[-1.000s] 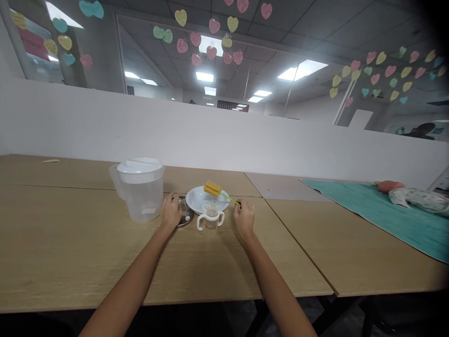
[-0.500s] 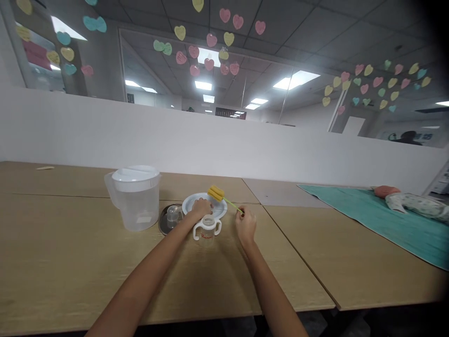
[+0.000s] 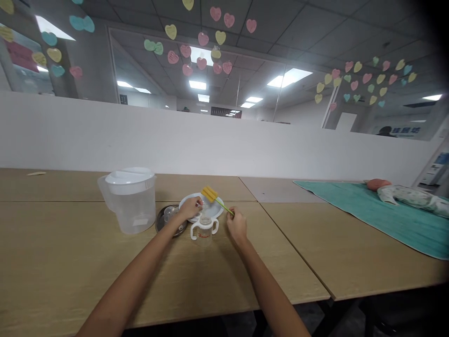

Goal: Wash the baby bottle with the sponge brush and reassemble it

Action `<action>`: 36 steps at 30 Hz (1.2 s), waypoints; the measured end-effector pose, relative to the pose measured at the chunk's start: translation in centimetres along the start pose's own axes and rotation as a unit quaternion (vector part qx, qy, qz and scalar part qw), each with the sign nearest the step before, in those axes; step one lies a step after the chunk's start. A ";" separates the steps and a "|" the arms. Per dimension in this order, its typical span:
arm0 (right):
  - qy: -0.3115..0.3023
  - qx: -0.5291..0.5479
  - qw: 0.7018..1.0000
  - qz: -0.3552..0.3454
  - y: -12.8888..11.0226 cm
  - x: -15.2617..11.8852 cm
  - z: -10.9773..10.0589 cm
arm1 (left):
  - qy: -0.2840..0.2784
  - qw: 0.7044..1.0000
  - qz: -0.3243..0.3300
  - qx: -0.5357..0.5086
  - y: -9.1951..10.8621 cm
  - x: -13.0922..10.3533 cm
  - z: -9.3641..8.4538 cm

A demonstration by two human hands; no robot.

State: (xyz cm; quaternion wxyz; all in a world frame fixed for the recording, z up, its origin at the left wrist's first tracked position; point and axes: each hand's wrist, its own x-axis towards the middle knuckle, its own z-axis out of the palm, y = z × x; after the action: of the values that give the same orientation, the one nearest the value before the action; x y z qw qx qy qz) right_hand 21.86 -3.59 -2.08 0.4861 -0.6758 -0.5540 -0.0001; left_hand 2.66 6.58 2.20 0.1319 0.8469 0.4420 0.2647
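My right hand (image 3: 237,224) grips the green handle of a bottle brush (image 3: 210,194), whose yellow sponge head points up and left above a white plate (image 3: 217,213). Over the plate's left side is my left hand (image 3: 191,207), its fingers curled together; what they hold, if anything, is too small to make out. Just in front of the plate stands an uncapped clear baby bottle (image 3: 204,233) with two white handles and red lettering. Left of it, a small clear cup (image 3: 170,213) rests on a dark round metal tray (image 3: 160,223), partly behind my left wrist.
A large clear pitcher (image 3: 135,210) with a white lid stands to the left. On the right, a teal cloth (image 3: 354,210) carries a doll-like figure (image 3: 407,196) in patterned clothes. A thin flat piece (image 3: 36,173) lies far left. A white wall (image 3: 210,145) bounds the table's back.
My left hand has lifted a little and drawn left from the plate's middle, fingers now curled. The brush has shifted slightly with my right hand. The whole view has turned a little.
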 end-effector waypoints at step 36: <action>0.011 -0.057 0.990 -0.128 -1.0 -1.0 -1.0 | 0.224 0.939 -0.026 -0.259 0.4 -6.2 -0.9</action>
State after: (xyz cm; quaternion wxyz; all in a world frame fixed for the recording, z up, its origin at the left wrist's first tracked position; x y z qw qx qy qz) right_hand 21.26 -5.06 -1.42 0.4490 -0.6257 -0.6297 -0.1017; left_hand -0.48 1.26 1.01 0.2509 0.6904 0.3985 0.5491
